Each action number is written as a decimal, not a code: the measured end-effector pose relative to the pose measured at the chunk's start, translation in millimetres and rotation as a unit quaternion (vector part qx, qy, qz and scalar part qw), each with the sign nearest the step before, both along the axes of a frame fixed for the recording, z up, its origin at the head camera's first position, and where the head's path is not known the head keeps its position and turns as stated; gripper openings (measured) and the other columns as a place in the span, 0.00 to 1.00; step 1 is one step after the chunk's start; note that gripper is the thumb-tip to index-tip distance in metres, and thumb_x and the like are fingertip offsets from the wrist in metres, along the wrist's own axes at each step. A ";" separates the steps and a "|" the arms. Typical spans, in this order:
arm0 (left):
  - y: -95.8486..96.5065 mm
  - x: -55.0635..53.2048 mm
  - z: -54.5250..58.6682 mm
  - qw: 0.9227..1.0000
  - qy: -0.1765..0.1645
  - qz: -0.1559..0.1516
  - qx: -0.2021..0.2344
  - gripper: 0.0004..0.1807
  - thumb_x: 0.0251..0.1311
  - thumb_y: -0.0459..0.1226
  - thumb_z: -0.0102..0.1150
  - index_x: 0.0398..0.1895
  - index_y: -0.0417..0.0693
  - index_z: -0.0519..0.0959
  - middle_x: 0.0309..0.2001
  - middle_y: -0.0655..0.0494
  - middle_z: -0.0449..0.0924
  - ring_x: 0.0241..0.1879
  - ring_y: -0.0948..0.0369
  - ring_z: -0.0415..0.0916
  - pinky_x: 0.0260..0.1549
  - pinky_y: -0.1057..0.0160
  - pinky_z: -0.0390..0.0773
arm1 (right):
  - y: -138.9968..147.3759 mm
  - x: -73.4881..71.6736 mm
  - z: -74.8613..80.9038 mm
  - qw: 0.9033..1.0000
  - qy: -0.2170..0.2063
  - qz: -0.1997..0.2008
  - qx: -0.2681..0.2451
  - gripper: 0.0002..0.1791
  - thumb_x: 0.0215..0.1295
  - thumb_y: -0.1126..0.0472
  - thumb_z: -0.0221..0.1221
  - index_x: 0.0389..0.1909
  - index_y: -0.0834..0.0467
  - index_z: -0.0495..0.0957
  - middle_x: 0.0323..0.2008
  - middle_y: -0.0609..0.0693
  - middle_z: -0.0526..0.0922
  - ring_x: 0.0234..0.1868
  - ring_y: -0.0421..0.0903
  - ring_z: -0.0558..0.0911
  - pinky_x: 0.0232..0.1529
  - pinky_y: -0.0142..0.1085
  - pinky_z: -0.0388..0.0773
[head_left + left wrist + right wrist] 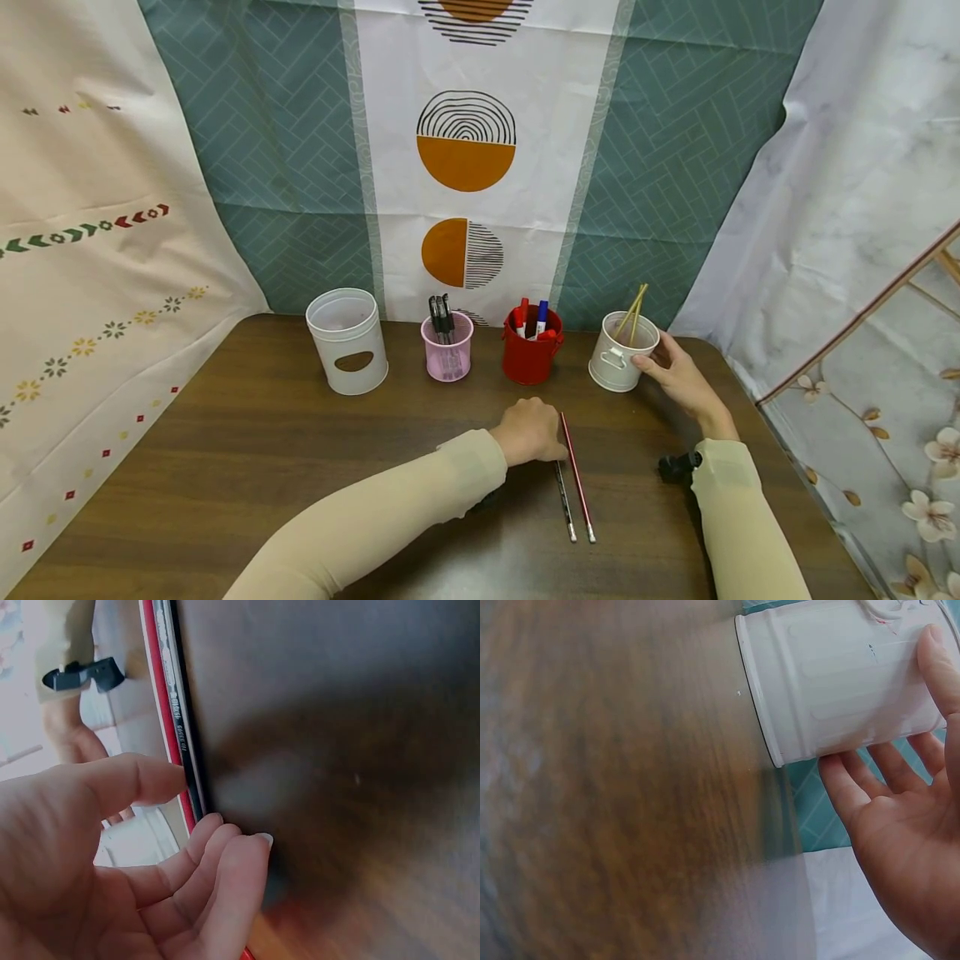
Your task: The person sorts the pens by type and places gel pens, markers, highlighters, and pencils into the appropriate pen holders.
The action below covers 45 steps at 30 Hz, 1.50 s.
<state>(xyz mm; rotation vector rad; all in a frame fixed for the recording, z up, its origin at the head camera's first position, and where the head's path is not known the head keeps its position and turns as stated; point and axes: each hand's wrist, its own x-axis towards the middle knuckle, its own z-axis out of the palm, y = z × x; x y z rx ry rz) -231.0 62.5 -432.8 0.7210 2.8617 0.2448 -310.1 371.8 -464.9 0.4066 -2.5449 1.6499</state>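
Observation:
Two pencils lie side by side on the table, a black pencil with printed lettering (566,504) and a red pencil (577,483), eraser ends towards me. My left hand (531,432) is down over the black pencil's far part, pinching it: thumb on one side, curled fingertips right at its other side in the left wrist view. My right hand (684,379) holds the small white metal bucket (613,372) by its right side, thumb near the front rim, fingers round the back. Thin yellowish sticks (636,312) lean in this bucket.
Along the table's far edge stand a white container with an oval hole (347,337), a pink mesh cup (448,367) with black pens, and a red bucket (528,358) with red and blue markers. Patterned cloths (288,167) hang behind and at both sides.

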 end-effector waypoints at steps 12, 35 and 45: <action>-15.3 -17.2 -0.6 0.999 0.013 0.034 0.020 0.18 0.55 0.46 0.78 0.18 0.49 0.81 0.29 0.54 0.83 0.33 0.53 0.85 0.31 0.55 0.88 | 0.9 -0.6 -0.3 1.000 0.003 0.005 -0.004 0.40 0.79 0.62 0.60 0.83 0.64 0.51 0.76 0.70 0.64 0.74 0.59 0.68 0.59 0.17 0.71; -35.3 -39.6 2.6 0.972 0.009 -0.006 0.237 0.04 0.60 0.34 0.73 0.36 0.46 0.87 0.29 0.59 0.88 0.31 0.64 0.82 0.40 0.61 0.83 | 1.2 -1.2 -2.2 1.000 0.003 0.012 -0.012 0.40 0.80 0.62 0.60 0.83 0.64 0.51 0.76 0.70 0.64 0.75 0.61 0.67 0.59 0.17 0.71; -28.6 -47.6 18.6 0.928 0.021 -0.023 0.370 0.05 0.67 0.37 0.72 0.42 0.46 0.89 0.37 0.55 0.92 0.35 0.65 0.86 0.38 0.70 0.83 | 0.7 0.4 -3.0 1.000 0.008 0.006 -0.010 0.39 0.80 0.61 0.60 0.83 0.64 0.52 0.76 0.71 0.64 0.67 0.37 0.71 0.59 0.17 0.71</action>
